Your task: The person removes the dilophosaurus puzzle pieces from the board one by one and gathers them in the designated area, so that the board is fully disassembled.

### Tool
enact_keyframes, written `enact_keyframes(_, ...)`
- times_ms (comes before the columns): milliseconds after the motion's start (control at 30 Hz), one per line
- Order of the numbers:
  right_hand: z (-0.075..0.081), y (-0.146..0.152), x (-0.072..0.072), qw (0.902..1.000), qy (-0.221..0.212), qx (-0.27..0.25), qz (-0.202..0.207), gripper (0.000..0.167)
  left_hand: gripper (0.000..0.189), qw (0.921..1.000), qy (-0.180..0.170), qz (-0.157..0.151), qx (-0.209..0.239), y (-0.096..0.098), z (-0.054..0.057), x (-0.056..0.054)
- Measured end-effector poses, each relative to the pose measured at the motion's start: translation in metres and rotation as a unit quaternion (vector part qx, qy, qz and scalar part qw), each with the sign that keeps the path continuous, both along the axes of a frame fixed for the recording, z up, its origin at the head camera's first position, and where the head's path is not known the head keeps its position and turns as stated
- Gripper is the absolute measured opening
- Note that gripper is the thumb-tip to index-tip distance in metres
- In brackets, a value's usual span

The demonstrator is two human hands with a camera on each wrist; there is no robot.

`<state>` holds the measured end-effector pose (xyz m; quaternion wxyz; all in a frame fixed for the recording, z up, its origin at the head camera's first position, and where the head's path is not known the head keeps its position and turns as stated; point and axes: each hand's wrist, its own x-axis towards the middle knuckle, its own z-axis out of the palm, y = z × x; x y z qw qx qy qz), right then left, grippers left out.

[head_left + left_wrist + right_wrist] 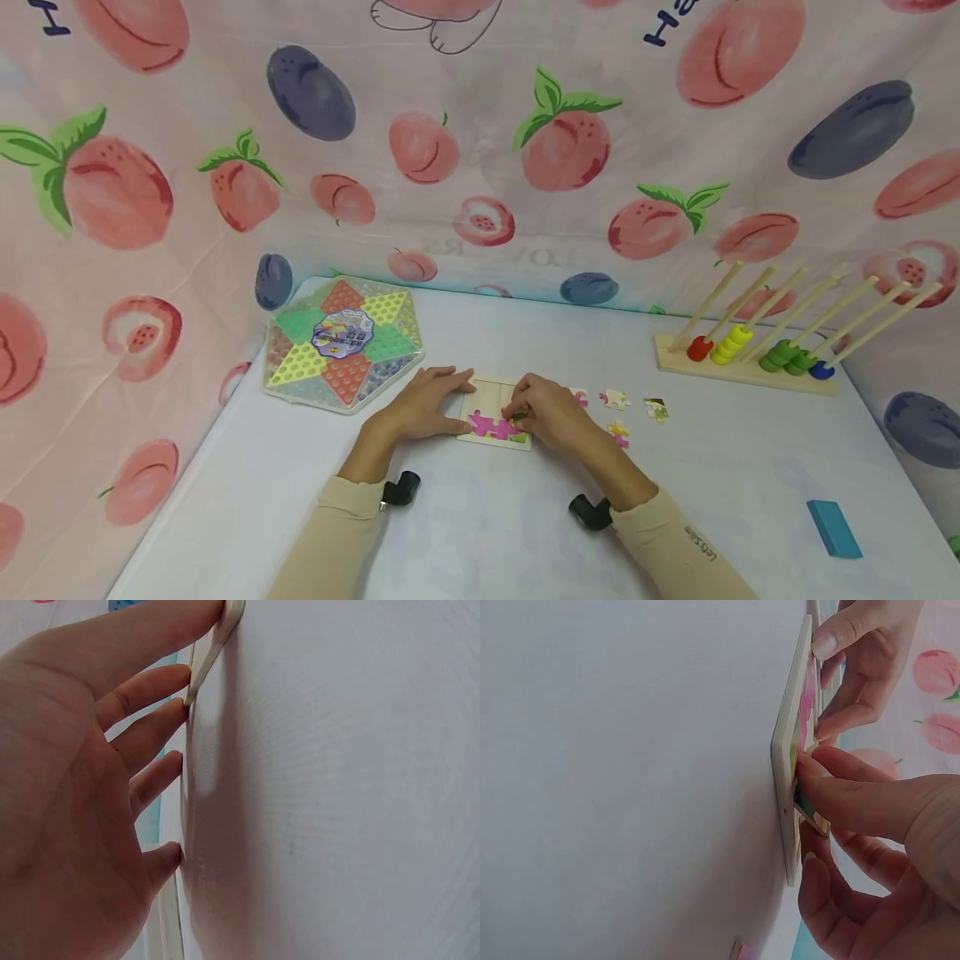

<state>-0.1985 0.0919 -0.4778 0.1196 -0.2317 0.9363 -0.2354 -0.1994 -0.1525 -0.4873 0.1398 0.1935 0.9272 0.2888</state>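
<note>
A small wooden puzzle tray [489, 393] lies on the white table, with pink puzzle pieces [491, 427] fitted along its near side. My left hand [422, 407] rests at the tray's left side, thumb and fingertips touching its frame, fingers mostly straight. In the left wrist view only a corner of the tray shows beyond the fingers. My right hand [557, 414] is over the tray's right part. Between its thumb and fingers it pinches a dark green puzzle piece [805, 804], tilted against the tray and partly hidden by the fingers.
Several loose puzzle pieces [615, 400] lie right of the tray. A hexagonal Chinese checkers board [341, 342] sits at back left. A wooden bead counting rack [750, 367] stands at back right, and a blue block [834, 528] lies at front right. A fruit-print curtain [480, 167] hangs behind.
</note>
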Motion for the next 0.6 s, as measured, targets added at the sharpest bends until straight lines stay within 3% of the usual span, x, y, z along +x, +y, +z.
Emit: enact_keyframes(600, 0.0022, -0.0013, 0.0038, 0.9996, -0.004, -0.027, -0.01, 0.02, 0.07, 1.0, -0.006, 0.003, 0.001, 0.0003, 0.0019, 0.0012)
